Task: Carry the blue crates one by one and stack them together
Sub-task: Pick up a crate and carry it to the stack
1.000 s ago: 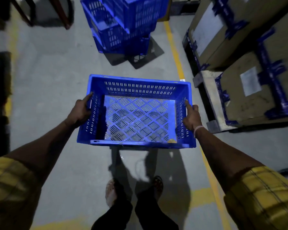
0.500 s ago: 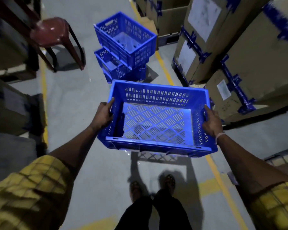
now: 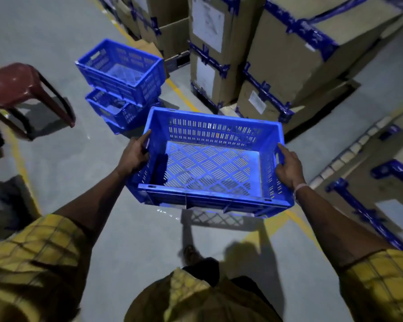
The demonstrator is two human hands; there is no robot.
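Left hand (image 3: 135, 154) grips the 9 o'clock end wall of the carried blue crate (image 3: 213, 163), right hand (image 3: 289, 169) wraps the 3 o'clock handle slot; crate is off the floor, centre frame. Stack of 2 blue crates (image 3: 123, 84) sits at 11 o'clock beyond it, near the red chair (image 3: 16, 87) at 9, taped cartons (image 3: 277, 49) at 1.

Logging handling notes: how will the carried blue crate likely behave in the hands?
Probably stiff: the carried crate keeps its shape, held only at its ends by the left hand and right hand. Likely light: it is empty, with slotted walls. The end openings should limit slipping.
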